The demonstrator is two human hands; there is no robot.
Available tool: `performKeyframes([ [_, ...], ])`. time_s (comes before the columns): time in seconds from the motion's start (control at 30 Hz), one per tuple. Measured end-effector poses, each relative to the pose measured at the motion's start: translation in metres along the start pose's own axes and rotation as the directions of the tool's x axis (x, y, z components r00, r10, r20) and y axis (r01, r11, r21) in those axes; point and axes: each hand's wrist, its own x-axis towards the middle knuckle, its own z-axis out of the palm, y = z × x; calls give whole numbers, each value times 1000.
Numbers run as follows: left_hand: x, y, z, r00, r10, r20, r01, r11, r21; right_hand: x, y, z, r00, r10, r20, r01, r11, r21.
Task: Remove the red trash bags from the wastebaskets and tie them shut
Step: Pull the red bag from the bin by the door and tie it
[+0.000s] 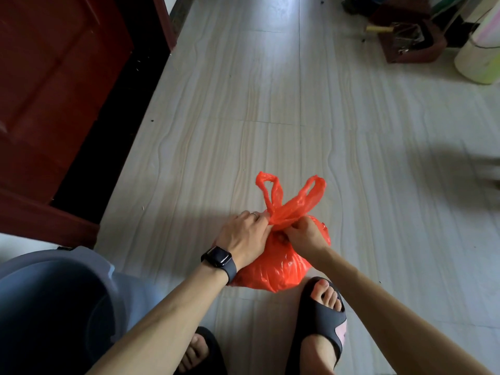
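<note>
Grey wastebasket [54,288] sits bottom left. Left hand [244,236] and right hand [303,234] both pinch the gathered neck of the red trash bag [278,269], which sits full on the floor [270,104] by a sandaled foot [322,320], handles [289,198] sticking up.

The trash bag [273,266] is bright orange-red, glossy and unprinted. The floor [270,104] is pale grey-beige with wavy wood-grain streaks. The door [54,90] is dark red-brown. The wastebasket [81,262] is grey-blue, darker inside. The smartwatch [217,257] and its strap are black. The slide sandal [322,320] is dark grey with a pale pink patch. The roll [479,55] at upper right is cream and pale green.
</note>
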Motion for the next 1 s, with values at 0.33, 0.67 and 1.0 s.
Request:
performKeyframes([
  [0.33,4,18,-9,996,-33,83,6,952,306,0,2,6,977,114,182,-187,869,458],
  [0.67,-3,20,-21,964,-227,136,263,884,-386,11,10,3,936,345,71,-322,756,570],
  [1.0,19,1,-36,727,-140,672,633,515,-578,4,18,-10,903,75,424,-314,787,531],
])
